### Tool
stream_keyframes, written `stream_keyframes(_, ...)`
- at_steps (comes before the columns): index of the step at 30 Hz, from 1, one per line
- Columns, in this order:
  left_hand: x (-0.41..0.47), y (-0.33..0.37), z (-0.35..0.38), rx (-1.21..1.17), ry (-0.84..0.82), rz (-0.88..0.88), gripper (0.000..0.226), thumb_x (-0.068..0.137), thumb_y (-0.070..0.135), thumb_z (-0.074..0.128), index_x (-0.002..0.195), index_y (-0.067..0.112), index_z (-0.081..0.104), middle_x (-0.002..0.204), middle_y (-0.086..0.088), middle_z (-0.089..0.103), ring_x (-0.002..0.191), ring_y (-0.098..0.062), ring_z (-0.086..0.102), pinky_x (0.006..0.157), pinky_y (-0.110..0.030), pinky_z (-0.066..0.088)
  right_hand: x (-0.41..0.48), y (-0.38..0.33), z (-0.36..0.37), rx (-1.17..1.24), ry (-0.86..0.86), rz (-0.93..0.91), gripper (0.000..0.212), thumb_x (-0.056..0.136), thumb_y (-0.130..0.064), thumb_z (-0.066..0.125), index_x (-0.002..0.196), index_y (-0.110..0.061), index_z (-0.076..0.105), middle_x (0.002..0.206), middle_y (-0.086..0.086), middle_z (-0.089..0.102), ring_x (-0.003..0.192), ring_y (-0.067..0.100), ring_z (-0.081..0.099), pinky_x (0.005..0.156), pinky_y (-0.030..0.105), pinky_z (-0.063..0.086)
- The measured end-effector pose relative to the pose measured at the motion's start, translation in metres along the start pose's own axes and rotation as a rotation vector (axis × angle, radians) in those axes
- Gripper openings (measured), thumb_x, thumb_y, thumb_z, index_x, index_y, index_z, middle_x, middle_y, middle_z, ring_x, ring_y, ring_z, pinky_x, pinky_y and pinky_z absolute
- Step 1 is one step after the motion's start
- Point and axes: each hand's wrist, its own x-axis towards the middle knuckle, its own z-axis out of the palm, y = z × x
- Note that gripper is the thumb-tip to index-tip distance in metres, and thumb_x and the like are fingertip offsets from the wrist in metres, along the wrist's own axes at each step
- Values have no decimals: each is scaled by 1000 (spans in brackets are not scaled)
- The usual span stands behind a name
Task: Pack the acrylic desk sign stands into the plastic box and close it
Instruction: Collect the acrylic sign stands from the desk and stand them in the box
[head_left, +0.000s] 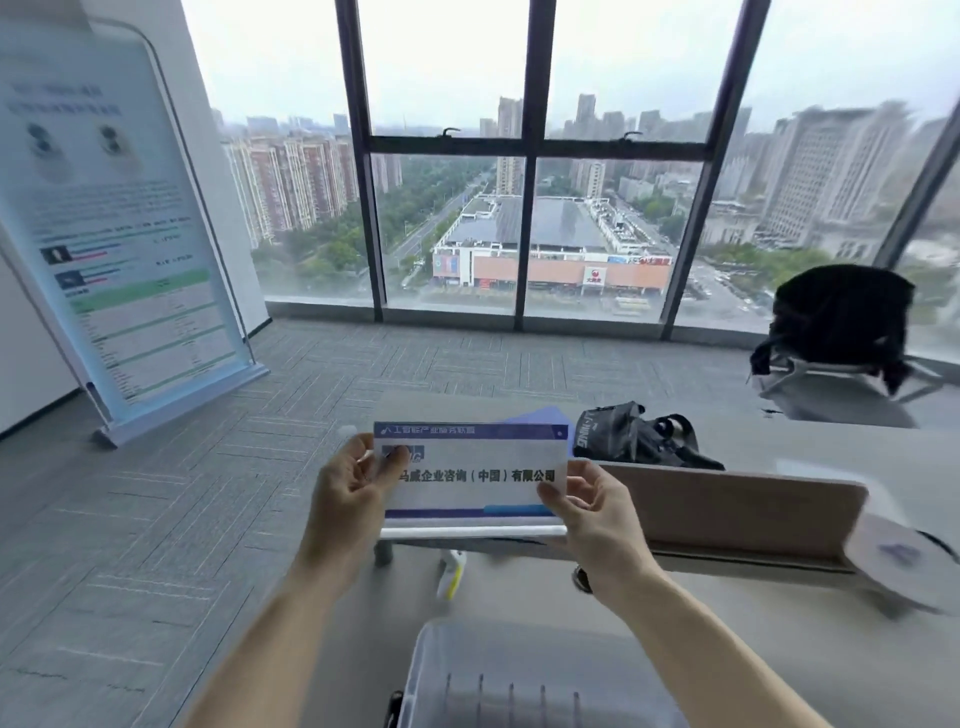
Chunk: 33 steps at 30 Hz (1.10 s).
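Hands (353, 483) (597, 514) hold one sign stand (470, 470)

2 hands (358, 488) hold sign stand (470, 470).
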Motion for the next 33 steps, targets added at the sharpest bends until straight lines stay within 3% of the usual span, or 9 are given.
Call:
stream_keyframes(2, -16, 20, 30, 48, -46, 27, 20, 94, 14, 71, 113, 17, 65, 102, -2, 79, 95, -21, 77, 80, -35, 62, -18, -17, -45, -17, -3, -46, 14, 90, -12, 72, 103, -18, 69, 101, 6, 77, 94, 21, 71, 70, 27, 53)
stream_keyframes(8, -40, 66, 115, 601, -299, 370, 71, 78, 28, 87, 139, 29, 51, 131, 18, 58, 116, -1, 58, 96, -24, 49, -61, -38, -150, -214, 77, -135, 15, 92, -15, 70, 100, -28, 70, 99, -4, 77, 96, 15, 71, 95, 42, 56)
stream_keyframes(12, -62, 91, 183, 959, -708, 400, 33, 88, 34, 76, 119, 36, 67, 112, 18, 71, 104, -7, 66, 94, -31, 54, -77, -40, -184, -256, 131, -148, 18, 94, -12, 66, 98, -29, 69, 97, -7, 78, 93, 10, 72, 94, 43, 57)
stream_keyframes(15, -69, 93, 212, 1008, -744, 416, 7, 93, 30, 70, 87, 30, 65, 81, 12, 69, 83, -16, 68, 77, -37, 57, -83, -36, -199, -285, 173, -207, 22, 94, -12, 65, 99, -34, 67, 102, -9, 76, 100, 11, 71, 93, 41, 57)
stream_keyframes(18, -75, 87, 223, 834, -717, 409, 7, 92, 30, 72, 94, 24, 75, 85, 6, 76, 80, -13, 71, 73, -34, 59, -84, -33, -210, -324, 364, -251, 41, 90, -19, 71, 125, -34, 56, 126, -13, 62, 118, 5, 60, 99, 33, 52)
stream_keyframes(21, -84, 74, 223, 549, -620, 267, 8, 92, 27, 73, 97, 23, 79, 87, 10, 80, 79, -5, 76, 74, -28, 61, -84, -25, -207, -144, 359, -122, 62, 86, -25, 77, 139, -28, 44, 140, -7, 49, 124, 12, 54, 99, 40, 54)
stream_keyframes(25, -81, 39, 213, 455, -535, 39, 19, 90, 37, 71, 94, 20, 79, 87, 3, 81, 81, -20, 77, 81, -44, 62, -87, 6, -179, -82, 190, 71, 47, 91, -22, 70, 134, -20, 51, 124, 5, 67, 109, 22, 68, 90, 49, 59)
stream_keyframes(29, -84, -15, 202, 553, -580, -251, 27, 95, 21, 59, 95, -3, 73, 77, -7, 75, 65, -24, 71, 66, -44, 63, -94, 61, -155, -120, 176, 239, 29, 94, -13, 66, 121, -18, 58, 113, 0, 70, 100, 15, 70, 87, 40, 60)
stream_keyframes(33, -106, -62, 196, 500, -654, -562, 22, 103, 12, 51, 97, 9, 73, 82, -7, 81, 65, -18, 78, 51, -29, 58, -96, 125, -142, -107, 142, 430, 33, 94, -8, 64, 125, -13, 56, 112, 0, 69, 96, 7, 67, 84, 30, 58)
